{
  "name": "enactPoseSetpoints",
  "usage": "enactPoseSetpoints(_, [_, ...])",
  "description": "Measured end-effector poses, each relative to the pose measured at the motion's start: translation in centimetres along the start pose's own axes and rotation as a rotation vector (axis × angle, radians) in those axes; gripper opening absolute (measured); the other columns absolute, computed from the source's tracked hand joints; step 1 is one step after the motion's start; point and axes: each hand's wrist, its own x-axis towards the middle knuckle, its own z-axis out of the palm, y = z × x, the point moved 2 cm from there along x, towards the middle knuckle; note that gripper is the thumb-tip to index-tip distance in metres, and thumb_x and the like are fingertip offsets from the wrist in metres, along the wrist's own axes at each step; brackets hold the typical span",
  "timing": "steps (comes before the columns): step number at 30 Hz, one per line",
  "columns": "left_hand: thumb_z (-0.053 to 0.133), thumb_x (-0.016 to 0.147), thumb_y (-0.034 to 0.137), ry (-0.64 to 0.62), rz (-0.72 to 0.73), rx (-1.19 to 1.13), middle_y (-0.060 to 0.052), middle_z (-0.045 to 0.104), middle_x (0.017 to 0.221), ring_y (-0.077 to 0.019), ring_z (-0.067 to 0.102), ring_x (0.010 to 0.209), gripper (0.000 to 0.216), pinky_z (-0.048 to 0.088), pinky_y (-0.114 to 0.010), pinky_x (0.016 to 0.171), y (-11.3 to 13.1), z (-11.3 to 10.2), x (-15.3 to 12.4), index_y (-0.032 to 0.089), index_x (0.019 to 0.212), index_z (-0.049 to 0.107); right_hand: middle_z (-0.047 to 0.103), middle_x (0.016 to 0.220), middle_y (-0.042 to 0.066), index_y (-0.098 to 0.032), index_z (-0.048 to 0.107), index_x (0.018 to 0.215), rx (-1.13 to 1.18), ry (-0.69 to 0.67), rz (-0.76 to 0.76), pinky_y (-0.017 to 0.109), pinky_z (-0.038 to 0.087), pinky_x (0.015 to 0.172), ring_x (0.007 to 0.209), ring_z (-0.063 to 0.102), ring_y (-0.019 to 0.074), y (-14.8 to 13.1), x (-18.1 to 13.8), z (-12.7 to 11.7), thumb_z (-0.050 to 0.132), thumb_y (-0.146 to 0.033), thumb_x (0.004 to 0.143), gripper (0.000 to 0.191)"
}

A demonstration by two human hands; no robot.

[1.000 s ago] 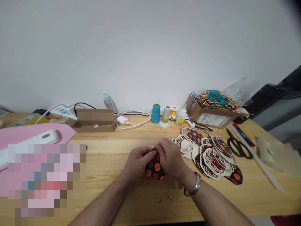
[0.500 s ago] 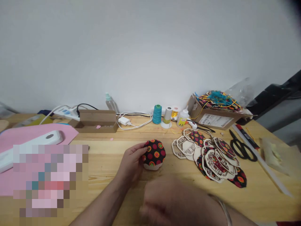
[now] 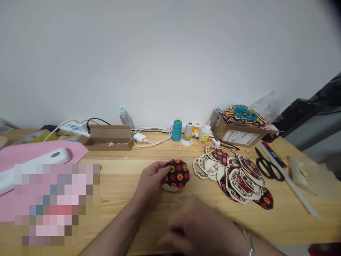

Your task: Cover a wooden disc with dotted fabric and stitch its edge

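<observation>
- Head view, the hands: the left hand [image 3: 150, 182] holds a fabric-covered dome [image 3: 177, 174] at its 9 o'clock side, fingers [image 3: 163, 166] curled against the black cloth with its red and orange rosettes; that grip is partly closed and firm enough to cradle the piece, whose pale underside shows at 6 o'clock, just above the tabletop [image 3: 290, 227]
- Head view, the other hand: the right hand [image 3: 199, 227] is a blur at 5 o'clock from the dome, well apart from it, with a metal bangle [image 3: 249, 241] at the wrist; it seems to hold nothing, though the blur leaves its grip impossible to tell
- Head view, around the dome: a spread of laser-cut wooden frames [image 3: 236, 179] lies overlapping with cloth rounds at 3 o'clock; beyond them are black-handled scissors [image 3: 268, 169]; at 12 o'clock stand a teal thread cone [image 3: 176, 130] and a glue bottle [image 3: 205, 135], and a cardboard box [image 3: 237, 137] of cloth scraps sits at 2 o'clock
- Judgement: the step in hand looks like checking the covered piece, with the cloth already wrapped over the dome; the next move calls for the right hand to settle on it or to take a wooden frame, keeping the cloth taut
</observation>
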Motion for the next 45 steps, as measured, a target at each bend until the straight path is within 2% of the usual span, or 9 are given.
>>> enactPoseSetpoints(3, [0.073,0.065,0.032,-0.037,-0.006,0.075,-0.002,0.068,0.058,-0.0112,0.057,0.049,0.021,0.042,-0.02,0.047,0.4,0.3,-0.3,0.013,0.072,0.07,0.065,0.081,0.004,-0.018,0.064,0.08,0.055,0.41,0.177,0.027,0.04,0.069,0.077,0.055,0.0158,3.1,1.0,-2.9,0.056,-0.023,0.083,0.01])
enactPoseSetpoints(5, [0.074,0.064,0.031,-0.069,-0.005,0.114,-0.003,0.068,0.059,-0.0105,0.055,0.05,0.02,0.041,-0.019,0.048,0.6,0.5,-0.5,0.012,0.07,0.071,0.062,0.104,0.008,-0.018,0.062,0.101,0.179,0.539,0.222,0.032,0.039,0.084,0.097,0.052,0.0197,5.3,1.9,-3.8,0.065,-0.021,0.075,0.026])
enactPoseSetpoints(11, [0.064,0.073,0.041,-0.127,-0.033,0.103,-0.005,0.069,0.064,-0.0151,0.059,0.058,0.03,0.044,-0.023,0.054,-0.2,0.4,-0.4,0.012,0.076,0.072,0.065,0.063,-0.001,-0.017,0.067,0.069,0.484,0.498,0.337,0.023,0.042,0.057,0.059,0.056,0.0123,8.5,3.2,-2.1,0.056,-0.019,0.078,0.014])
enactPoseSetpoints(20, [0.063,0.075,0.032,-0.22,-0.063,0.082,-0.008,0.072,0.079,-0.0177,0.062,0.07,0.025,0.046,-0.027,0.064,-0.5,0.3,-0.4,0.014,0.091,0.072,0.064,0.093,0.004,-0.02,0.064,0.102,0.502,0.65,0.245,0.027,0.045,0.071,0.081,0.056,0.0152,8.9,2.8,-1.7,0.064,-0.017,0.074,0.028])
enactPoseSetpoints(24, [0.064,0.075,0.03,-0.243,-0.04,0.11,-0.005,0.072,0.077,-0.0168,0.061,0.073,0.021,0.044,-0.025,0.067,-0.1,0.6,-0.4,0.015,0.086,0.074,0.063,0.08,0.002,-0.02,0.068,0.083,0.458,0.639,0.097,0.028,0.043,0.073,0.078,0.055,0.0151,8.2,2.8,-2.0,0.062,-0.015,0.077,0.01])
enactPoseSetpoints(31, [0.066,0.073,0.032,-0.22,-0.046,0.155,-0.005,0.072,0.07,-0.0149,0.059,0.064,0.021,0.043,-0.023,0.061,0.2,0.9,-0.8,0.013,0.077,0.074,0.058,0.062,0.0,-0.018,0.063,0.061,0.508,0.723,0.241,0.026,0.038,0.062,0.063,0.05,0.013,7.9,2.8,-1.7,0.059,-0.016,0.077,0.016])
enactPoseSetpoints(39, [0.067,0.07,0.032,-0.057,-0.065,0.066,-0.004,0.071,0.062,-0.0149,0.061,0.055,0.023,0.044,-0.022,0.052,0.0,0.6,-0.7,0.012,0.077,0.073,0.048,0.06,-0.002,-0.018,0.051,0.066,0.768,0.93,0.311,0.023,0.038,0.054,0.056,0.044,0.011,8.3,0.7,-4.5,0.049,-0.032,0.085,0.023])
enactPoseSetpoints(42, [0.067,0.069,0.031,-0.022,-0.065,-0.011,-0.004,0.071,0.062,-0.0163,0.063,0.058,0.021,0.048,-0.025,0.057,0.1,0.7,-0.5,0.012,0.078,0.073,0.049,0.061,-0.002,-0.019,0.051,0.062,0.87,0.757,0.137,0.024,0.038,0.056,0.058,0.046,0.0115,4.9,-0.6,-5.0,0.055,-0.03,0.083,0.024])
enactPoseSetpoints(45, [0.067,0.068,0.029,-0.01,-0.077,-0.074,-0.006,0.072,0.065,-0.0173,0.065,0.06,0.021,0.05,-0.027,0.06,0.1,0.8,-0.3,0.011,0.078,0.072,0.054,0.061,-0.003,-0.019,0.048,0.054,0.666,0.25,-0.145,0.022,0.037,0.057,0.059,0.049,0.0101,0.7,-1.1,-3.5,0.053,-0.023,0.084,0.031])
